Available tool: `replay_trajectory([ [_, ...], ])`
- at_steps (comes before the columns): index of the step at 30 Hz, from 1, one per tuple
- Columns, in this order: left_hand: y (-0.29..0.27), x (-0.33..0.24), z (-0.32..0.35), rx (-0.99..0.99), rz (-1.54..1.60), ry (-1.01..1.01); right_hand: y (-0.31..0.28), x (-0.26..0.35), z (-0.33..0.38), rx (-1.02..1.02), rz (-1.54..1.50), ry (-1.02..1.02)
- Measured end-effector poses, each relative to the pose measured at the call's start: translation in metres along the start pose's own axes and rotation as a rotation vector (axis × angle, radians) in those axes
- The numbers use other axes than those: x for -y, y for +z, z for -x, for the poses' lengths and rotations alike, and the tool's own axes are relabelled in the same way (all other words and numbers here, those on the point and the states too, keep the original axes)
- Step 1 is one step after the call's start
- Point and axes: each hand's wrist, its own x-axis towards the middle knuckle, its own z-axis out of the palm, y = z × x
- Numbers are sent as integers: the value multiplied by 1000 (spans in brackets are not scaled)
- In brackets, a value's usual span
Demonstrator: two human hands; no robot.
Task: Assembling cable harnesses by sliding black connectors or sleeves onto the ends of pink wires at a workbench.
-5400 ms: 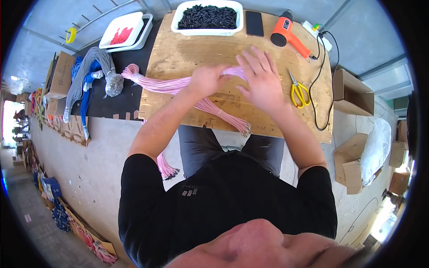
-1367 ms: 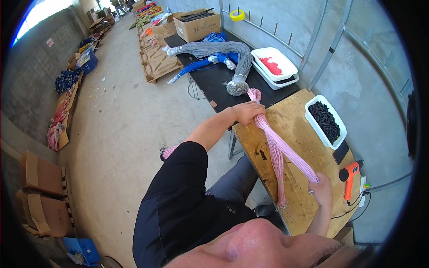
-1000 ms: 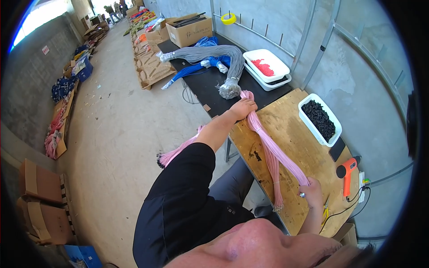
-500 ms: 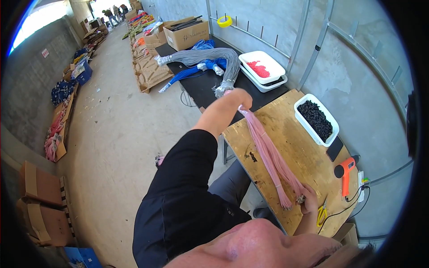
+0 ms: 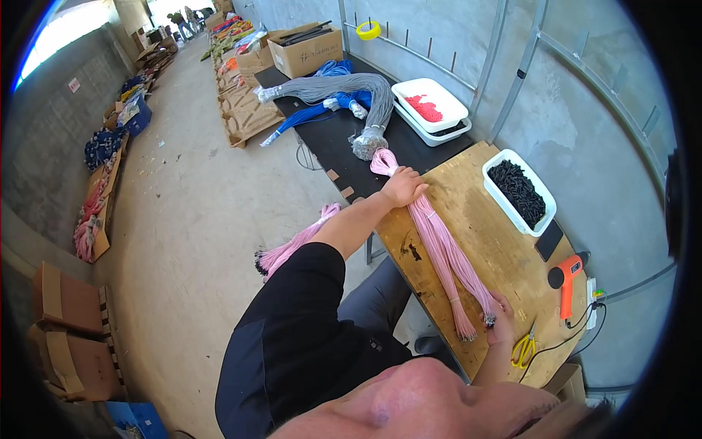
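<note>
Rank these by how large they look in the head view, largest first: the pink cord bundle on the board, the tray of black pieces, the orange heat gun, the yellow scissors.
1. pink cord bundle
2. tray of black pieces
3. orange heat gun
4. yellow scissors

The fisheye shrinks things near the rim, so the last two are less sure.

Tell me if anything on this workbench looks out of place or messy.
One thing: a second pink cord bundle hangs off the table's left edge, its ends drooping toward the floor. The pink bundle under the left hand and right hand lies straight on the board.

left hand (image 5: 404, 186) lowered, pressing pink cord bundle (image 5: 439, 245) onto board | bundle now flat; right hand (image 5: 502, 328) at its ends
</note>
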Motion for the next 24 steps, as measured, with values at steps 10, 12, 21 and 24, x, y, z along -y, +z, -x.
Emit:
replay_trajectory([
  [10, 18, -8, -33, 156, -202, -323, 30, -7, 10, -175, 106, -231],
  [12, 19, -20, -23, -176, -249, -143, 27, -9, 9, -252, 159, -280],
  [21, 25, -60, 1, -370, 69, 298, 25, 13, 1, -233, 90, -230],
  [24, 33, -118, 39, -20, 369, 728, 18, 15, -7, -200, 16, -205],
])
